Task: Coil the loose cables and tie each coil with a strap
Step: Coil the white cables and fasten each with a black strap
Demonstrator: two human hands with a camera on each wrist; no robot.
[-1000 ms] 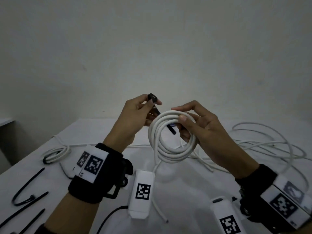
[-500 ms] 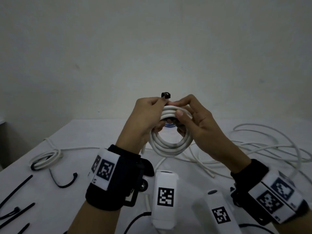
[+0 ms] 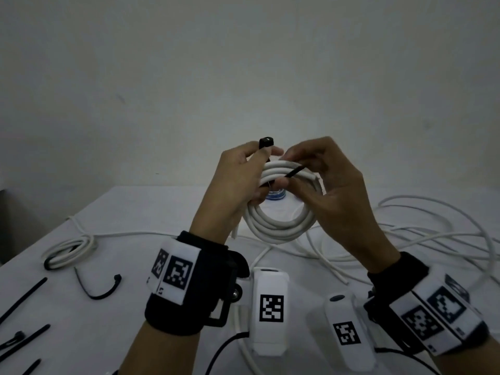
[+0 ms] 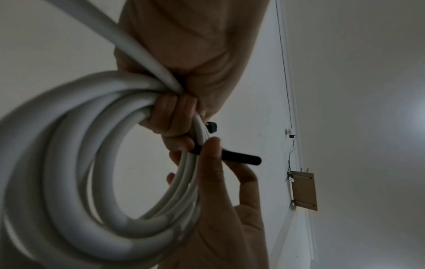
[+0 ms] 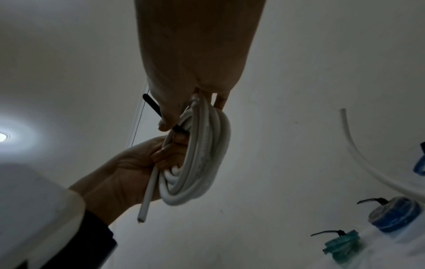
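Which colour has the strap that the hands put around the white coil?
Black strap, clearest in the left wrist view.

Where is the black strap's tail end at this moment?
In the head view the black strap's tail lies across the top of the white cable coil, held up centrally above the table, pinched by the right hand; the left hand holds the strap's head.

below my fingers loose white cable (image 3: pixel 422 239) sprawls over the table (image 3: pixel 135 212), thickest to the right; spare black straps (image 3: pixel 24 296) lie far left; i see bare tabletop between them.
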